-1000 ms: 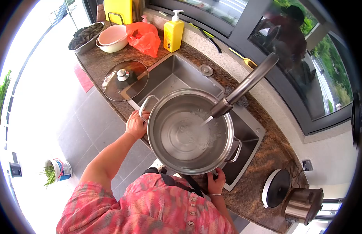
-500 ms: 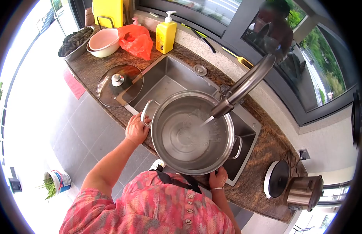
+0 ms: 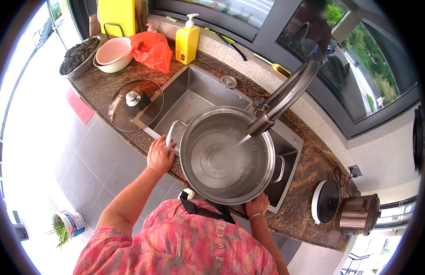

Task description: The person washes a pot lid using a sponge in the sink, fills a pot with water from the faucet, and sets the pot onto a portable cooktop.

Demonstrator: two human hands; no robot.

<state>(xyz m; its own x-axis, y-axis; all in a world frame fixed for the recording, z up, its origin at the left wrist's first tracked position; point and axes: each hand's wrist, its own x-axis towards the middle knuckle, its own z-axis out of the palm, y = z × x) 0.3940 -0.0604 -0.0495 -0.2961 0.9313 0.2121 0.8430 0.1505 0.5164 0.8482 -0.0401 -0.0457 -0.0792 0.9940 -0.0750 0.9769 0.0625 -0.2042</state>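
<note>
A large stainless steel pot (image 3: 190,181) with two loop handles stands over the sink (image 3: 189,98). Water (image 3: 242,140) runs from the faucet (image 3: 286,103) into it, and clear water covers the bottom. At the counter's front edge, my left hand (image 3: 160,156) lies with its fingers outstretched beside the pot's left handle, seemingly touching it. My right hand (image 3: 257,205) is at the front edge of the sink, under the pot's near right rim; the rim hides part of its fingers. A glass lid (image 3: 121,109) with a metal knob rests left of the sink.
Along the back left are a bowl of dark pieces (image 3: 82,52), pale bowls (image 3: 112,55), a red plastic bag (image 3: 152,50) and a yellow pump bottle (image 3: 187,43). A brush (image 3: 279,68) lies on the ledge. An electric cooker (image 3: 358,214) and a round black-topped device (image 3: 328,201) stand at right.
The view has shifted slightly. My right hand sits a little higher and further right against the pot's rim. My left hand stays by the left handle, and water keeps running.
</note>
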